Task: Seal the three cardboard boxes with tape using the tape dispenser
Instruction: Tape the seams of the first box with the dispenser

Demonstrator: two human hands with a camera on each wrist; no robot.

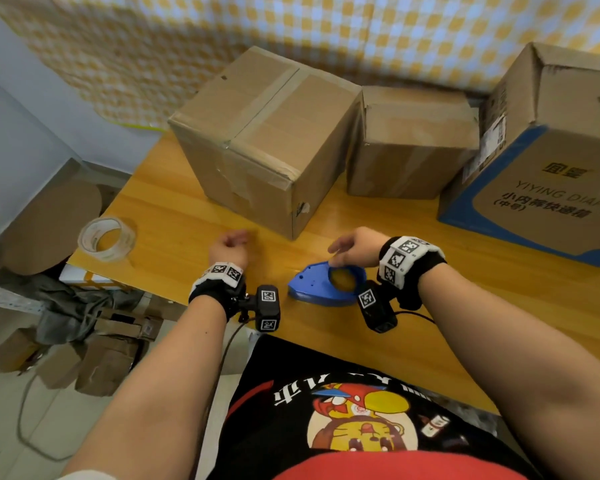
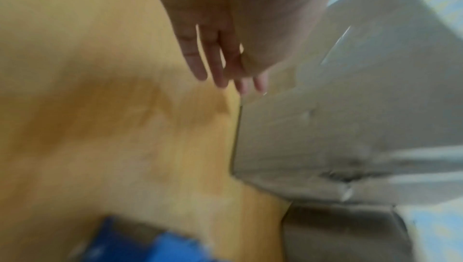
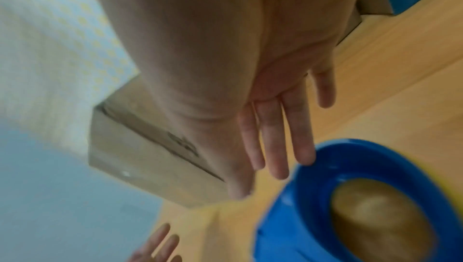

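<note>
Three cardboard boxes stand at the back of the wooden table (image 1: 465, 271): a large brown box (image 1: 264, 140) with tape along its top seam, a smaller brown box (image 1: 413, 143) and a blue-printed box (image 1: 551, 161) at the right. A blue tape dispenser (image 1: 326, 282) lies flat near the front edge. My right hand (image 1: 340, 252) hovers over the dispenser's ring (image 3: 350, 159) with straight fingers (image 3: 275, 137), one fingertip at the rim. My left hand (image 1: 234, 239) hangs empty above the table, its fingers (image 2: 215, 64) relaxed, close to the large box (image 2: 350, 127).
A roll of clear tape (image 1: 106, 239) lies on the table's left corner. Past the left edge, cardboard pieces and bundles (image 1: 84, 341) sit on the floor. A checked cloth (image 1: 222, 29) hangs behind the boxes.
</note>
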